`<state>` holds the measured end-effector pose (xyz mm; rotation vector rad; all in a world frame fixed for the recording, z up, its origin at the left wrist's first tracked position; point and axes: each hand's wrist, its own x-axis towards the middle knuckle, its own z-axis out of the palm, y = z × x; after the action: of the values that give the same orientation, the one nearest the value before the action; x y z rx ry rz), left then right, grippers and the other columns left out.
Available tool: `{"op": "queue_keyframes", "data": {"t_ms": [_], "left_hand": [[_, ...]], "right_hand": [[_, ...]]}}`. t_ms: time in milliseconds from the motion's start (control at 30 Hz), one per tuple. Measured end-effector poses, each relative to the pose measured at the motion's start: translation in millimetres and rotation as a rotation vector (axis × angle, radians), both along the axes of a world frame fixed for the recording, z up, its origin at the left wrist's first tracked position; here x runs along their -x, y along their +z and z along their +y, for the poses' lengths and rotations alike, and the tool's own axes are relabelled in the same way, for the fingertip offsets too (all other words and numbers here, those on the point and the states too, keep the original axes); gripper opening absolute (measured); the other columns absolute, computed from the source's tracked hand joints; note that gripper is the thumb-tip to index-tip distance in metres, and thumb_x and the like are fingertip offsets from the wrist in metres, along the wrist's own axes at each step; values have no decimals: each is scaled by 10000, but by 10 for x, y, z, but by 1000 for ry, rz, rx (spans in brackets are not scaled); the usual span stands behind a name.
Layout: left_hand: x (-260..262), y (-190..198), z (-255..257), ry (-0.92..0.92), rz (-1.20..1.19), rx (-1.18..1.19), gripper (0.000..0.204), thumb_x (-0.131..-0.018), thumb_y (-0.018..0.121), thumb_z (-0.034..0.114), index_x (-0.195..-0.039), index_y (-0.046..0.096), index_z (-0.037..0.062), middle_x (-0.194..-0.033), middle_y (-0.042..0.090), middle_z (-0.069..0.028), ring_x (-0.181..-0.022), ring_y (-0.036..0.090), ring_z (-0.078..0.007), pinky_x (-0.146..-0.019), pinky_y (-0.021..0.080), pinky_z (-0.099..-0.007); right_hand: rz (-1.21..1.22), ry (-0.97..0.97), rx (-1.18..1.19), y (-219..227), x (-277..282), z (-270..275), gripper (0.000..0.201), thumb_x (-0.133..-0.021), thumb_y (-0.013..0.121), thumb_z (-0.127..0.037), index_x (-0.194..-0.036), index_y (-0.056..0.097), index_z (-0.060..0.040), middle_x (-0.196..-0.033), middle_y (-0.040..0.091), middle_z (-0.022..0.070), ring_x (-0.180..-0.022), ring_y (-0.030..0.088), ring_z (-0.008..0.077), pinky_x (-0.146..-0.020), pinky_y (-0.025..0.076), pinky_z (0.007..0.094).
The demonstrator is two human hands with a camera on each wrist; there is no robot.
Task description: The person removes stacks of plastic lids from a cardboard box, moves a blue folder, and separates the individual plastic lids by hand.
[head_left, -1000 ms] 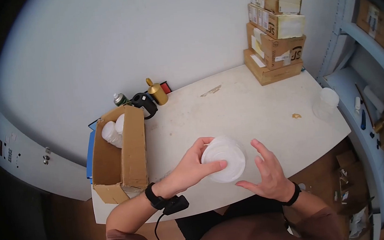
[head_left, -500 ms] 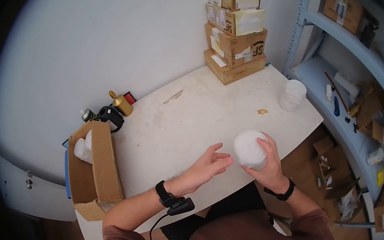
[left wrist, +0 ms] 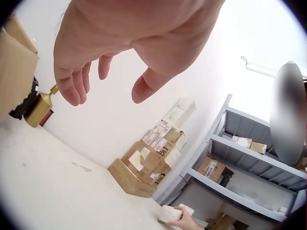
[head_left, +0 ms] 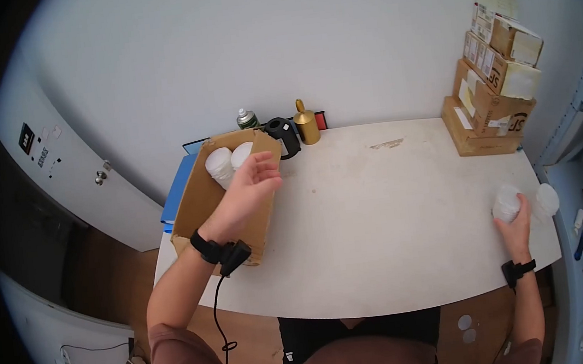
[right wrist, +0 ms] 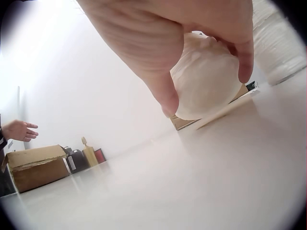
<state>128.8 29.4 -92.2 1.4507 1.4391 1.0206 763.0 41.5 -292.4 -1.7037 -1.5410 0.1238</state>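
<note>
At the table's right end my right hand (head_left: 515, 231) grips a translucent white plastic tub (head_left: 505, 203) from its near side. In the right wrist view the thumb and fingers wrap the round tub (right wrist: 206, 79) from above, its underside close to the tabletop. Beside it on the right stands a similar tub (head_left: 546, 201). My left hand (head_left: 246, 192) hovers over the cardboard box (head_left: 262, 231), fingers loosely bent and holding nothing. Inside the box's far end are white tubs (head_left: 218, 164), partly covered by that hand in the head view.
Behind the box stand a spray can (head_left: 247, 118), a black container (head_left: 283, 139) and a gold bottle (head_left: 306, 125). Stacked cartons (head_left: 494, 114) fill the table's back right corner. Blue-grey shelving (head_left: 567, 178) borders the right edge. A blue folder (head_left: 180, 191) lies left of the box.
The tub passed from the left hand to the right, which carried it to the table's right end beside the other tub. My left hand moved left, over the box. The head view swung right, then back left.
</note>
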Motion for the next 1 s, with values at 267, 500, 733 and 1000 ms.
{"op": "queue_keyframes", "data": {"t_ms": [267,500,733,1000], "left_hand": [[1819,-362,566,478,-21,187,721,-1010,733,332,-1581,446,-1,-1458,565,-151,-1283,564,-241,-1026,515,-450],[2126,-631,1048,527,-219,532,861,-1079,578,568,-1671,337,-8,-1704,328,-325,-1570,332,-503,-1272,306,-637],[2538,-1035,1467,553,-514,686,916,-1099,508,571,-1746,136,39,-1781,185,-310,-1630,194,-541,-1270,82,-772],[2600,-1336,1432,389,-733,699,911,-1047,542,664,-1739,261,142,-1795,239,-229,-1624,247,-504,-1234,83,-810]], "right_hand": [[61,-6,70,-113,-138,-55,1004,-699,920,33,-1561,404,19,-1567,474,238,-1502,441,409,-1283,346,444],[-4,12,65,40,-38,-472,1063,-692,938,21,-1593,373,9,-1632,421,254,-1538,413,423,-1297,334,463],[-225,87,22,439,347,-1041,1012,-724,920,9,-1592,400,19,-1688,366,288,-1553,381,475,-1293,333,505],[-272,138,31,419,438,-1226,911,-768,885,-8,-1560,438,44,-1676,392,284,-1517,413,495,-1255,366,529]]}}
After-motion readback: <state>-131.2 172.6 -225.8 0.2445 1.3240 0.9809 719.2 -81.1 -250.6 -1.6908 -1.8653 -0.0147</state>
